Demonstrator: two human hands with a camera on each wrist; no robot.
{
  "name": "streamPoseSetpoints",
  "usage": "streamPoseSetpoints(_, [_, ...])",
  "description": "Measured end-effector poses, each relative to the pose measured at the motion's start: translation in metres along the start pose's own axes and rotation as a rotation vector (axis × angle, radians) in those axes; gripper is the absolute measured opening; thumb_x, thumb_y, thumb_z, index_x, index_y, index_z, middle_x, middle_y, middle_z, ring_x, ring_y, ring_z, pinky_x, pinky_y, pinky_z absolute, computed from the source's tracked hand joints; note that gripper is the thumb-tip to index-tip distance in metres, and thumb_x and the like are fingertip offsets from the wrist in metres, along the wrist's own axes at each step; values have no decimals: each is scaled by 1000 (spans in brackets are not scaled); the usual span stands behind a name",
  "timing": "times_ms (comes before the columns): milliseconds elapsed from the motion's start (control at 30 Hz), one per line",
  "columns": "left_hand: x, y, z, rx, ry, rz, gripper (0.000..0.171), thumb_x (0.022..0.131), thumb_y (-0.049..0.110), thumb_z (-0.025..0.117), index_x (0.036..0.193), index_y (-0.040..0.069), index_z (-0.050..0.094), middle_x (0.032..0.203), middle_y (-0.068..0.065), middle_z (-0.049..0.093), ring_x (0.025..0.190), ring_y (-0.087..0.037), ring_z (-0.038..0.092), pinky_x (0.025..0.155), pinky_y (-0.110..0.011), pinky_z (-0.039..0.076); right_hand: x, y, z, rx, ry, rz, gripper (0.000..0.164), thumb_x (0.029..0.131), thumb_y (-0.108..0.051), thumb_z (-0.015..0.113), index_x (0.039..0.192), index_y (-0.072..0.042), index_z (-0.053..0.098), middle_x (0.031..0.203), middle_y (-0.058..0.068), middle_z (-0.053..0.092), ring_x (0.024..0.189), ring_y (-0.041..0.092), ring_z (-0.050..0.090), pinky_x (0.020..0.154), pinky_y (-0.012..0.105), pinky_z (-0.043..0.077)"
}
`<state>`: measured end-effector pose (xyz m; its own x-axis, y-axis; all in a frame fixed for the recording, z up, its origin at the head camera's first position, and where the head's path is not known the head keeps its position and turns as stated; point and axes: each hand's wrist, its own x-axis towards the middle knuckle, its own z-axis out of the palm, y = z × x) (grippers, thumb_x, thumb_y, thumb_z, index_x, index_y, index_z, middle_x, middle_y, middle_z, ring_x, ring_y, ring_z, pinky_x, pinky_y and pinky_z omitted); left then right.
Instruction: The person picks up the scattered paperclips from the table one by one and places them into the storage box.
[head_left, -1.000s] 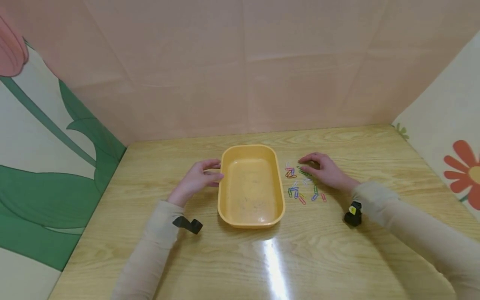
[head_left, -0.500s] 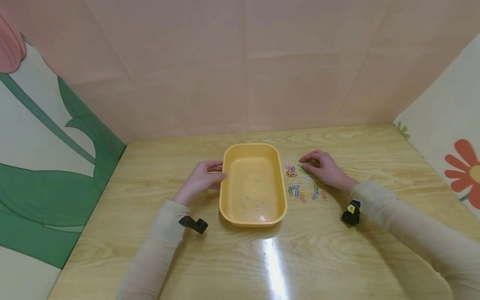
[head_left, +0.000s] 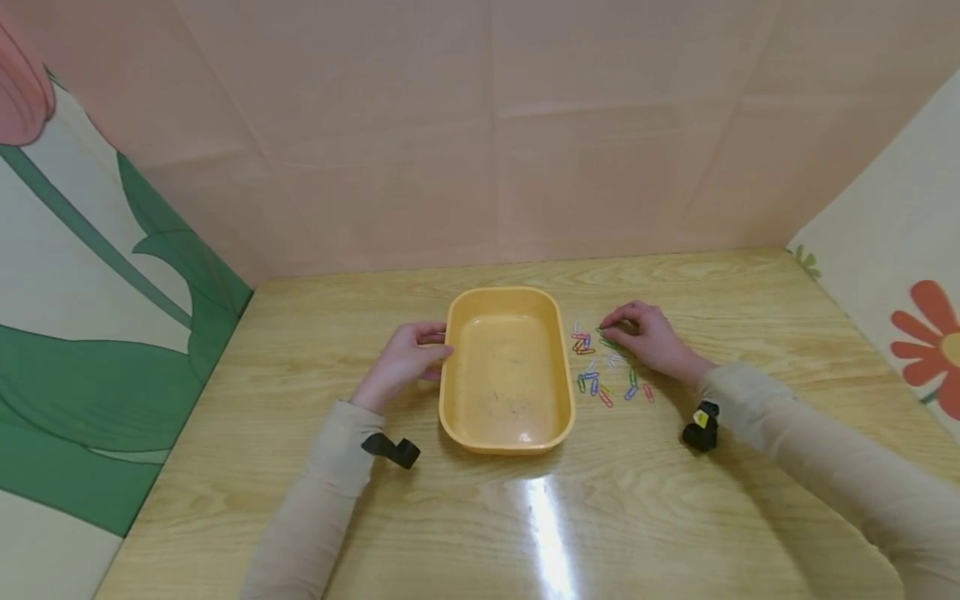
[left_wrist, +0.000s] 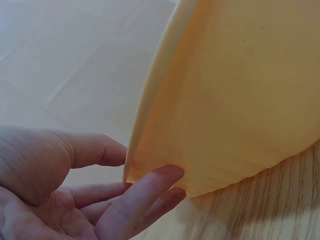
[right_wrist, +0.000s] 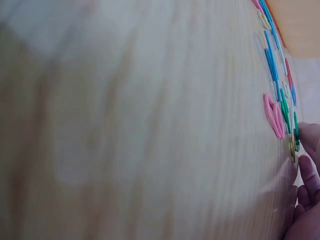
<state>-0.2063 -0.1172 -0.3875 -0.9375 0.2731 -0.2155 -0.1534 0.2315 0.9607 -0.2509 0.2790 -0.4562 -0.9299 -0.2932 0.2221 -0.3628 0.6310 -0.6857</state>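
Observation:
A yellow plastic tray [head_left: 507, 442] stands on the wooden table. My left hand [head_left: 408, 360] holds its left side by the rim. In the left wrist view the thumb [left_wrist: 107, 151] meets the rim, while other fingers [left_wrist: 150, 192] lie against the tray's outer wall. To the right of the tray, several coloured paper clips [head_left: 605, 398] lie scattered. My right hand [head_left: 651, 340] is at the far side of them, thumb and forefinger pinching a green paper clip [head_left: 600, 330]. In the right wrist view that hand shows only at the right edge, beside pink and blue clips.
The wooden table [head_left: 660, 517] runs back to a pink wall covering [head_left: 375, 167]. Flower-patterned panels border it on the left and right. Black wrist cameras are strapped over both sleeves.
My left hand has moved slightly right, onto the tray's rim, and the tray has shifted a little right. The green paper clip has come up between my right fingertips.

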Motion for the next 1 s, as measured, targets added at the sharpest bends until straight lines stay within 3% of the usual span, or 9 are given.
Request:
streamPoseSetpoints(600, [3,-2,0,33,18,-13,47,92,5,60,136,-3,47,128,-20,55,104,-31,61,70,-36,60,0,2,0,-54,40,-40,5,87,-6,70,88,-2,68,94,15,60,95,31,50,88,48,35])
streamPoseSetpoints(833, [3,-1,0,28,7,-5,47,92,4,60,136,-4,47,128,-22,55,105,-32,61,70,-37,60,-1,1,-2,-31,29,17,17,87,-12,71,96,1,65,99,18,60,100,33,50,93,51,36])
streamPoseSetpoints(1000, [1,0,0,33,3,-11,47,92,5,59,136,-4,46,129,-22,54,105,-32,61,71,-37,60,-2,0,-4,-45,21,12,14,86,-12,72,93,-1,68,98,16,60,99,32,50,92,51,37])
